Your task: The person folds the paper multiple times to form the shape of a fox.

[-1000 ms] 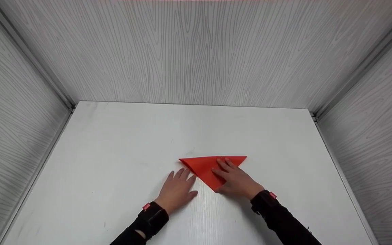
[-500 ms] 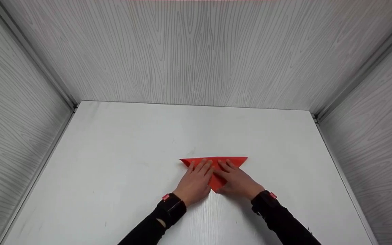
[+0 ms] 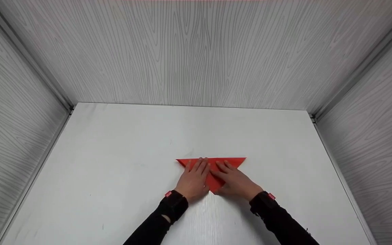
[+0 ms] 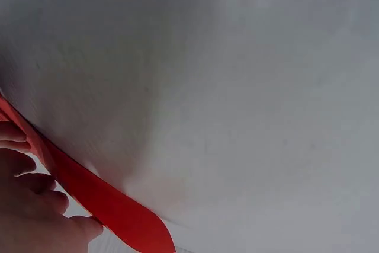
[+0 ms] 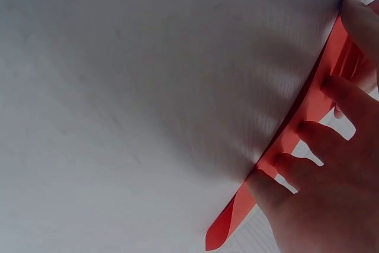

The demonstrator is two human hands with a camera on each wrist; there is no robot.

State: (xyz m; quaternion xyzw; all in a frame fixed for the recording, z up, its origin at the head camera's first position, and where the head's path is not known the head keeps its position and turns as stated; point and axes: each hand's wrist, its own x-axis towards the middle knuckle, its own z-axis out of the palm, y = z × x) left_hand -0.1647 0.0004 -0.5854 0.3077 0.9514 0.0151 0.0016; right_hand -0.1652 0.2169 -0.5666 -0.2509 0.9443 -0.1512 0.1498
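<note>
A folded sheet of red paper (image 3: 216, 183) lies on the white table, shaped like a triangle with its long edge at the back and a point toward the person. My left hand (image 3: 192, 182) rests flat on its left half, fingers extended to the back edge. On the right half, my right hand (image 3: 237, 182) presses with spread fingers, the thumb near the front point. In the left wrist view the paper (image 4: 112, 205) bows up along one end beside the fingers. The right wrist view has the fingertips lying along the red paper (image 5: 290, 137), whose loose corner curls.
The white tabletop (image 3: 121, 143) stretches around the paper. Grey wood-grain panels stand at the back (image 3: 196, 51), the left (image 3: 15, 136) and the right (image 3: 369, 136). Dark bands with red tags sit on both wrists.
My left hand has moved right from beside the paper's left edge onto its left half, then stayed there. My right hand has kept its place.
</note>
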